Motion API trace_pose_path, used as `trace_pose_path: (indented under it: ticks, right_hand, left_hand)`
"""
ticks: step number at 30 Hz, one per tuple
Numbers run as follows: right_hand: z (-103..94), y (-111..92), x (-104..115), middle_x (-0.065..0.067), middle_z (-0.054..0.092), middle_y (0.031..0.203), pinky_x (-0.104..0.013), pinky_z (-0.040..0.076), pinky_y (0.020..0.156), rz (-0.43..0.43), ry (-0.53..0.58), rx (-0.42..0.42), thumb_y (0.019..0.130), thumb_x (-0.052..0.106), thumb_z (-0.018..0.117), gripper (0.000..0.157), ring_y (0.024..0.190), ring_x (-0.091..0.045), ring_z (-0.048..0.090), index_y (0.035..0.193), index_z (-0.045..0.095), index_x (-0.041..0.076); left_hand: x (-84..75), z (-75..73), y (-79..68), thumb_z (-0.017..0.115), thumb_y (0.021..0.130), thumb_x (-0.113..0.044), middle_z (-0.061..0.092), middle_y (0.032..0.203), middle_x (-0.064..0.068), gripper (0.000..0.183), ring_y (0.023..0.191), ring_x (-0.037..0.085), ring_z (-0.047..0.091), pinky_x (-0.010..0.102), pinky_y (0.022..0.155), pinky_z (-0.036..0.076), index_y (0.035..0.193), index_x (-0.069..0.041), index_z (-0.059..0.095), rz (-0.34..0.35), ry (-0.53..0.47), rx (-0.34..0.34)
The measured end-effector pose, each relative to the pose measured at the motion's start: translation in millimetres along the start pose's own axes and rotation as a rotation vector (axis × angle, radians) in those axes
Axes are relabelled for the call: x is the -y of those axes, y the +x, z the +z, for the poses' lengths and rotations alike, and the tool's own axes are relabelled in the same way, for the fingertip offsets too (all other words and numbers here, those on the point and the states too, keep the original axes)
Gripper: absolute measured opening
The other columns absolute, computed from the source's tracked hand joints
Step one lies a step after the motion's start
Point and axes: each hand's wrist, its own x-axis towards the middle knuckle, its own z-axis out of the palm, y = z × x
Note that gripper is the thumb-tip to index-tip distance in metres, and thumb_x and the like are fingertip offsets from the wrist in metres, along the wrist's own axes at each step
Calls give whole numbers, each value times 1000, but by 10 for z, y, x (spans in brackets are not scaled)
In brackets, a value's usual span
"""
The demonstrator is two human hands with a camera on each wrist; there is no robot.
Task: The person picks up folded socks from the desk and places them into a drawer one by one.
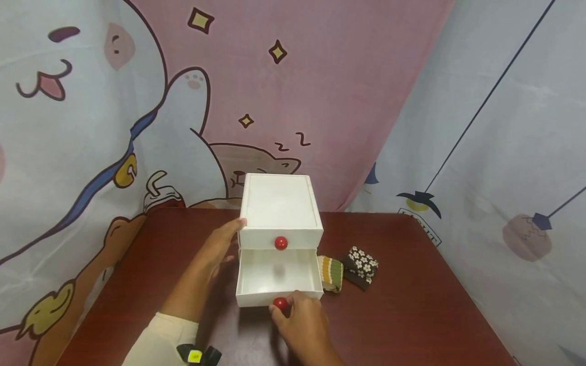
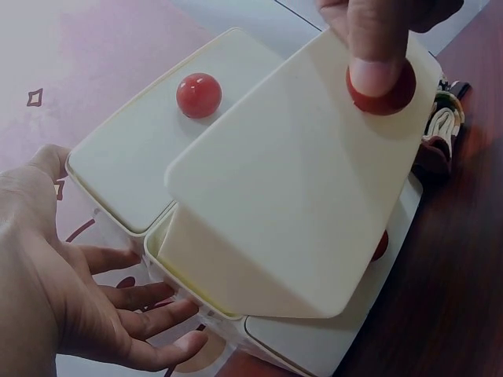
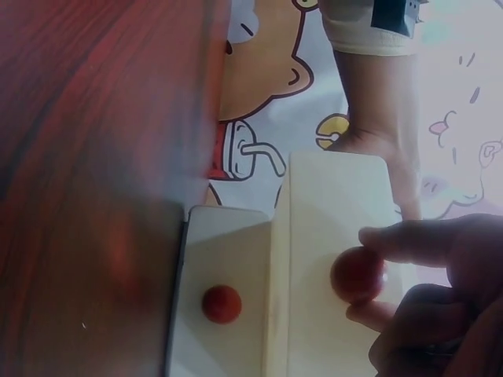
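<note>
A small white drawer cabinet (image 1: 281,201) stands on the table, with round red knobs on its drawers. Its middle drawer (image 1: 254,299) is pulled out, and the bare white inside shows from above. My right hand (image 1: 305,325) pinches that drawer's red knob (image 3: 357,274) between thumb and fingers. Against the cabinet's left side, my left hand (image 1: 217,249) rests with its fingers spread and fairly straight, the thumb at the top edge. The top drawer's knob (image 2: 199,95) and the bottom drawer's knob (image 3: 222,304) are untouched; both those drawers are pushed in.
Right of the cabinet lie a striped green, yellow and white cloth item (image 1: 331,273) and a dark folded one with white flowers (image 1: 361,267). The reddish-brown table (image 1: 407,315) ends at a cartoon-printed curtain (image 1: 329,101) behind and at the sides.
</note>
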Motion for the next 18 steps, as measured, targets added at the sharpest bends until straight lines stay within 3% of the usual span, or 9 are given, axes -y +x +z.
trace_pose_path:
  ticks: [3, 8, 14, 18]
  right_hand:
    - [-31, -14, -5, 11, 62, 63, -28, 41, 55, 0, -4, 9, 82, 47, 95, 36, 60, -5, 50, 75, 70, 22]
    - [-78, -6, -52, 14, 60, 59, -25, 39, 53, -17, 41, -68, 87, 54, 89, 37, 56, 0, 47, 70, 72, 26]
    - [-149, 123, -178, 18, 40, 47, -12, 28, 43, -183, 260, -300, 90, 21, 89, 39, 48, 13, 30, 60, 65, 24]
    - [-253, 214, -264, 15, 38, 45, -10, 24, 43, -247, 302, -414, 91, 10, 86, 42, 49, 15, 25, 59, 61, 22]
  left_hand:
    - [-2, -3, 3, 54, 106, -62, 55, 162, 22, 75, 152, 42, 50, 73, 117, 41, 164, -15, 47, -4, -3, -3]
    - [-10, -5, 0, 54, 106, -61, 55, 162, 21, 74, 152, 42, 50, 73, 117, 41, 164, -16, 47, -1, -6, 0]
    - [-18, -7, -1, 54, 106, -61, 50, 167, 20, 75, 156, 43, 46, 73, 118, 40, 166, -16, 45, -3, -1, 8]
    - [-1, -8, 9, 53, 107, -61, 50, 168, 20, 75, 157, 43, 45, 72, 117, 41, 167, -16, 44, -4, 5, 5]
